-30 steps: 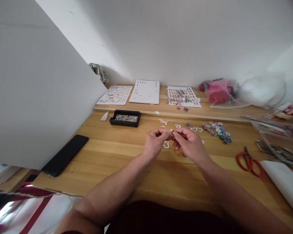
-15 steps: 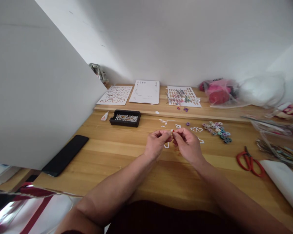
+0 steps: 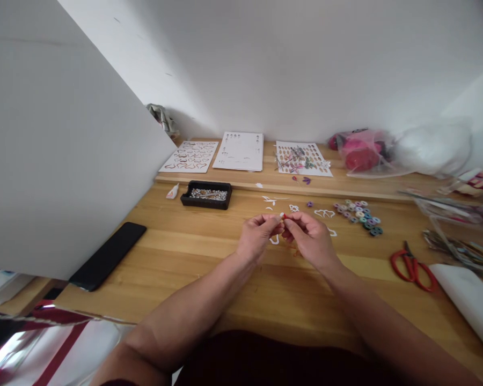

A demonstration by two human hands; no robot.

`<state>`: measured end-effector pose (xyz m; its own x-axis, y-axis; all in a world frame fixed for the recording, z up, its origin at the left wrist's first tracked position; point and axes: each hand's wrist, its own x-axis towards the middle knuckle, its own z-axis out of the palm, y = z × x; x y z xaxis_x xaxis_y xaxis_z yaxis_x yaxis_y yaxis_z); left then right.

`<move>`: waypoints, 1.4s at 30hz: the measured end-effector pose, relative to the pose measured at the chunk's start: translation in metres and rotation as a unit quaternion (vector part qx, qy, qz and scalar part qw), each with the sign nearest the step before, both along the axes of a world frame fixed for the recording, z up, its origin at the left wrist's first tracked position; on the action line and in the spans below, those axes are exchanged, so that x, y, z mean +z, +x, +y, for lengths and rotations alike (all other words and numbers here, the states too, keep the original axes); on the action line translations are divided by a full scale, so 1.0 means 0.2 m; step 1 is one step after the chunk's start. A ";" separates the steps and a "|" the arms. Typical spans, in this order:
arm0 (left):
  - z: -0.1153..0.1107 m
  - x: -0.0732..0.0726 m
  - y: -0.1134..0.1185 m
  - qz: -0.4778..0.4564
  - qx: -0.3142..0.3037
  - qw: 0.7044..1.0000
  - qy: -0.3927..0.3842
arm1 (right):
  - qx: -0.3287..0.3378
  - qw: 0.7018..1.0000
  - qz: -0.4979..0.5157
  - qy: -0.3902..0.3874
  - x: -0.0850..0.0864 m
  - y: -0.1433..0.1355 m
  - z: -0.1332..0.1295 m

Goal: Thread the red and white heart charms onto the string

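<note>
My left hand and my right hand meet above the table, each closed in a pinch. Between their fingertips is a small red-and-white piece, too small to make out its kind. Some orange thread shows on the wood below my right hand. White paper cut-outs lie around the hands: a leafy sprig, a curved outline partly covered by my left hand, and a petal outline to the right. A cluster of several thread bobbins sits farther right.
Red-handled scissors lie at right beside a white padded block. A black tray of beads, a glue bottle and a black phone are at left. Patterned sheets rest on the raised ledge behind. A partition borders the left.
My hands stay almost in the same place, shifting only slightly at the fingertips. More of the red on the small piece shows now.
</note>
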<state>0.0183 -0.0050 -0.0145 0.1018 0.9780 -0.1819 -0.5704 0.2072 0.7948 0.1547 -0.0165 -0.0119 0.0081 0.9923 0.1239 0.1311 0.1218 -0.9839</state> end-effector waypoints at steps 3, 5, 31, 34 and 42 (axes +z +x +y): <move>0.00 0.01 0.00 -0.001 -0.001 1.000 -0.006 | 0.002 1.000 -0.012 0.010 -0.01 0.01 0.00; 0.00 0.01 0.00 -0.004 0.002 1.000 -0.012 | -0.004 0.999 -0.036 0.027 -0.01 0.02 0.00; -0.01 -0.01 -0.01 0.069 0.002 0.997 0.041 | 0.029 0.995 0.068 -0.071 0.09 0.02 -0.01; -0.01 -0.02 -0.01 0.092 0.000 0.994 0.061 | 0.019 0.994 0.064 -0.090 0.10 0.00 -0.01; 0.00 -0.05 -0.01 0.127 -0.001 0.990 0.067 | -0.014 0.997 0.008 -0.080 0.05 0.00 -0.01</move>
<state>0.0172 -0.0058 -0.0250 0.0723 0.9948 -0.0713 -0.3488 0.0922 0.9327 0.1549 -0.0177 -0.0010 0.0364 0.9987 -0.0368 0.1158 -0.0408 -0.9924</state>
